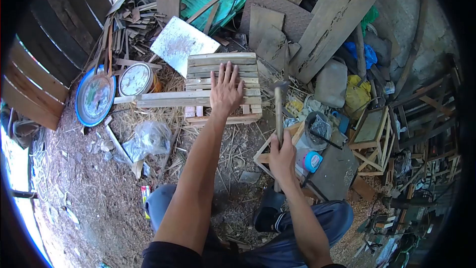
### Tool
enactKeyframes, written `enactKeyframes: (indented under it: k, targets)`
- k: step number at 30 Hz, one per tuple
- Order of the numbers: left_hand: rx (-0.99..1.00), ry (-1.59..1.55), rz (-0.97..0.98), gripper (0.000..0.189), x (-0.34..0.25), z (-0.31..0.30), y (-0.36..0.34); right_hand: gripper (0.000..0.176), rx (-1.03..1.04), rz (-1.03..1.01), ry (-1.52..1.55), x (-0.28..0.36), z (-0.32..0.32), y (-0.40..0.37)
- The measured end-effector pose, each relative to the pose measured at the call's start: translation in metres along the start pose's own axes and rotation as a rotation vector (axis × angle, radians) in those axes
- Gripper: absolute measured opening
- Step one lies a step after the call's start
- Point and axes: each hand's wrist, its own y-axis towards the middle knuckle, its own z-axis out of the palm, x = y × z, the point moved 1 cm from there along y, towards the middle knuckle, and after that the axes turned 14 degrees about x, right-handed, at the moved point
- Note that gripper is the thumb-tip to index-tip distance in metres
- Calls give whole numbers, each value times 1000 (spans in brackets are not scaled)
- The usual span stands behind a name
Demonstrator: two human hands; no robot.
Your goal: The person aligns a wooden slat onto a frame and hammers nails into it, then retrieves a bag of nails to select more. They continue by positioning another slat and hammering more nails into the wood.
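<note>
My left hand lies flat with fingers spread on a slatted wooden piece, its palm near a long wooden strip that crosses the slats and sticks out to the left. Bare slats show above and below the strip. In my right hand is the wooden handle of a hammer. The hammer is upright in the view, its dark metal head at the top, right of the slatted piece and apart from it.
At the left lie a blue-rimmed round basin and a paint bucket. A white board leans behind the slats. To the right stand a container of nails, a small wooden frame and a yellow bag.
</note>
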Motion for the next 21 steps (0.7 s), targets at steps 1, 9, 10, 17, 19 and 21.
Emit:
enactKeyframes:
  k: [1,9,10,17,19,21]
  targets:
    - [-14,-1,9,58,0,1,0,30,5,4,0,7,0,-2]
    - [15,7,-18,58,-7,-6,-5,22,42,58,-209,-27,34,-7]
    - [39,14,-25,57,-7,-7,-7,23,48,76,-159,-22,32,-9]
    - [21,51,-22,56,-6,-2,-10,23,-119,-78,3,-19,40,-12]
    - [25,46,-37,55,-8,-4,-10,23,-12,63,-194,-30,47,-11]
    - [35,48,-33,55,-8,-4,-13,23,22,90,-148,-35,44,-8]
